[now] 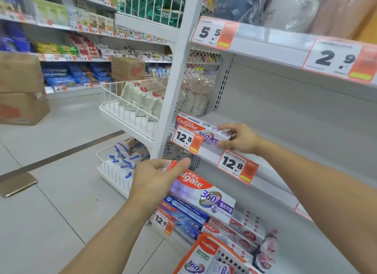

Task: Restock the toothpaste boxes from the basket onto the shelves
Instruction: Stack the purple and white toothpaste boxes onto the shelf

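Note:
A purple-and-red Colgate 360 toothpaste box lies at the left end of the white middle shelf, and my right hand grips its right end with thumb and fingers. Below it, my left hand holds a second Colgate 360 box by its left end, in front of the lower shelf. The orange basket at the bottom edge holds more Colgate packs. Blue and red toothpaste boxes lie stacked on the lower shelf.
Price tags reading 12.8 line the shelf fronts. White wire end-cap baskets with bagged goods stand left of the shelf upright. Cardboard cartons sit on the aisle floor at left. An upper shelf overhangs the middle one.

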A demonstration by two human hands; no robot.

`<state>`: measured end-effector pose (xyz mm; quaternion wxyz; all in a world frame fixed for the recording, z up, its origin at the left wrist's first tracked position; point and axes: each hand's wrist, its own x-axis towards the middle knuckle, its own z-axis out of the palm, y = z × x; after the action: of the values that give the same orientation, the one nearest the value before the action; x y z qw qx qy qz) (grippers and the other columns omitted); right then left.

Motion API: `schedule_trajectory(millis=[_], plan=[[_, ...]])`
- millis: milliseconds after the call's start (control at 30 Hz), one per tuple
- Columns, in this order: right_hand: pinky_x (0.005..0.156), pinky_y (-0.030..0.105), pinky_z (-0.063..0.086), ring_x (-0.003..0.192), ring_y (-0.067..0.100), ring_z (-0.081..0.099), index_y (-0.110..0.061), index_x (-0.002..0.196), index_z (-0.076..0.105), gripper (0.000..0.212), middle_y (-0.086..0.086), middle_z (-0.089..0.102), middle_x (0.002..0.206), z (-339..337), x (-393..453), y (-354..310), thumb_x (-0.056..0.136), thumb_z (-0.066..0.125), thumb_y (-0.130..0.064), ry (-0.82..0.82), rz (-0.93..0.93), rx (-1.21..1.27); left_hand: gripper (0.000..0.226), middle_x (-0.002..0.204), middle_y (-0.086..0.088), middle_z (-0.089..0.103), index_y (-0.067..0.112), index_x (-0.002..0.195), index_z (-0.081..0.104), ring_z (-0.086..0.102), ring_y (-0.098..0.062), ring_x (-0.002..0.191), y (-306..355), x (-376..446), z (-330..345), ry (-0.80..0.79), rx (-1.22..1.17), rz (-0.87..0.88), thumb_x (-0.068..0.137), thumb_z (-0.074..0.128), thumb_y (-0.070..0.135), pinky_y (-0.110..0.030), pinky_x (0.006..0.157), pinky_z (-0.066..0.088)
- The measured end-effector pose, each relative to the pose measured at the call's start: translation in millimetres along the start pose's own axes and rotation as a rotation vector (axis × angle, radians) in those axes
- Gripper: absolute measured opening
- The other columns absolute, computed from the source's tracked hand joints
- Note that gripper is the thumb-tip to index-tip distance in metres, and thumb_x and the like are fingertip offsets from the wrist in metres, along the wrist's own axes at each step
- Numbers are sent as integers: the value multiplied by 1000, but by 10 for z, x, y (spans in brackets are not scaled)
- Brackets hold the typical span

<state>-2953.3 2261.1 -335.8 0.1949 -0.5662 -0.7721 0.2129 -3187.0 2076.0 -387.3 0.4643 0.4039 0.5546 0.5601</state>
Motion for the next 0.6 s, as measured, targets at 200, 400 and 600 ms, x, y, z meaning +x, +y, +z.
schedule_trajectory(millis=[200,400,600], plan=[[85,36,57,92,23,69,-29,137,56,60,7,65,118,-71,-50,-40,82,81,-30,-64,-13,-115,36,72,-3,77,8,79,73,75,-18,67,28,-20,110,-11,-21,-4,74,82,43,-27,63,55],[96,36,51,109,17,60,-27,141,49,57,2,55,131,-49,-249,-136,90,70,-41,126,-127,-239,29,72,-2,77,10,79,71,74,-14,64,55,-54,151,-6,-68,6,78,80,38,-14,49,49],[93,31,52,105,11,67,-31,123,64,47,-8,70,116,-171,-957,-325,83,70,-55,-427,-150,1,41,77,-4,77,7,88,73,74,-15,65,143,-62,148,-9,-187,2,76,74,46,-19,54,56]])
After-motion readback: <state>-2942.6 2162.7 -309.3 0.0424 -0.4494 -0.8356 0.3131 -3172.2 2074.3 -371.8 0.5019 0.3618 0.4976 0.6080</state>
